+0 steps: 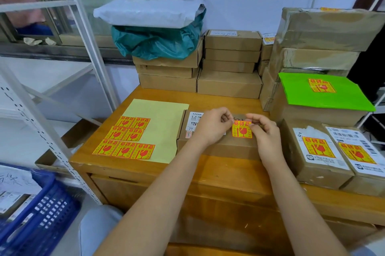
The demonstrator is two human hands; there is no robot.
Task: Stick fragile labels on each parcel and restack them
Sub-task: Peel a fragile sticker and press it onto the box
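A flat cardboard parcel (pixel 218 147) lies on the wooden table (pixel 208 172) in front of me. Over its top I hold a yellow-and-red fragile label (pixel 241 131). My left hand (pixel 212 125) pinches the label's upper left corner and my right hand (pixel 264 130) pinches its upper right corner. A pale yellow backing sheet (pixel 164 122) with several more fragile labels (pixel 125 139) lies left of the parcel. Labelled parcels sit to the right: two brown boxes (pixel 318 151) and a green mailer (pixel 323 92) on a stack.
Stacks of brown boxes (pixel 231 64) stand along the table's back edge, with a white mailer bag (pixel 150 14) and a teal bag (pixel 156 41) on the left stack. A white metal shelf frame (pixel 52 126) and a blue plastic crate (pixel 41 214) are at the left.
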